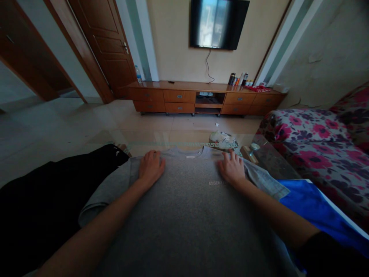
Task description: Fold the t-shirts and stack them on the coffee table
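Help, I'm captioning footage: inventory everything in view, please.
Shirt: 1, grey, centre
Garment: 1, black, front left
Cloth: 1, blue, front right
Table: 1, clear, under shirt
Plastic: 1, whitish, beyond shirt
Glassy item: 1, pale, right of shirt
Cabinet: 1, brown, far wall
Bottle: 1, clear, cabinet's left end
Containers: several, mixed, cabinet's right end
Crumpled item: 1, red, cabinet's right end
Television: 1, black, far wall
Cable: 1, dark, below television
Doors: 2, brown, left
Sofa: 1, pink-flowered, right
Floor: 1, pale, beyond table
Sleeve: 1, black, lower right
Left hand: 1, bare, on shirt
Right hand: 1, bare, on shirt
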